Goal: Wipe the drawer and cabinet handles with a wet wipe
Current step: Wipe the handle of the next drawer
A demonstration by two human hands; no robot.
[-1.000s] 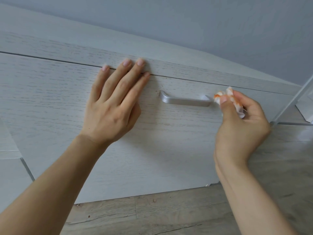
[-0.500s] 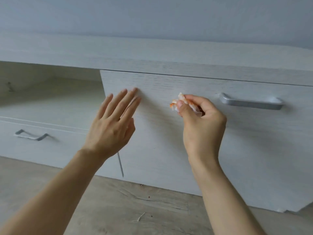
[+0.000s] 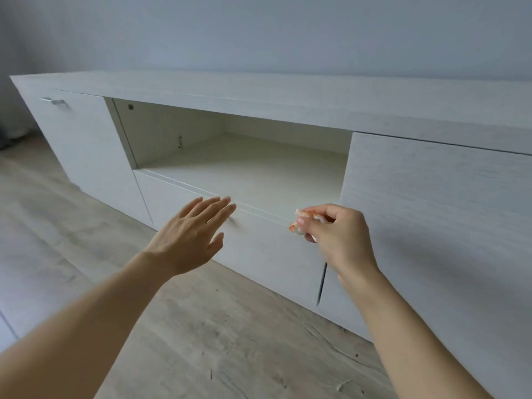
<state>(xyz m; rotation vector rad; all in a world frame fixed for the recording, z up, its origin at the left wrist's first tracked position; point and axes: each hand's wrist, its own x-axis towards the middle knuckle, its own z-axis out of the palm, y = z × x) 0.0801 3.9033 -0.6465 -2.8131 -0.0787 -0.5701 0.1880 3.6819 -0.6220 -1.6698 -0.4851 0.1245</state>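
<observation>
A long low white cabinet (image 3: 288,96) runs along the wall. My right hand (image 3: 339,234) pinches a crumpled white-and-orange wet wipe (image 3: 299,224) in front of the middle drawer (image 3: 264,249), near its top right corner. My left hand (image 3: 193,234) is flat, fingers apart, over the drawer front; it covers the spot where the drawer's handle sits, so that handle is hidden. A silver handle (image 3: 54,101) shows on the far left door (image 3: 83,145). The right door (image 3: 431,226) fills the right side; its handle is out of view.
Above the middle drawer is an open shelf recess (image 3: 244,162). Light wood-look floor (image 3: 201,341) lies in front of the cabinet. A plain grey wall (image 3: 259,33) stands behind it.
The view has swung left, from the right door and its handle to the middle drawer. Both hands moved left and down with it, and the wipe stayed pinched in my right hand.
</observation>
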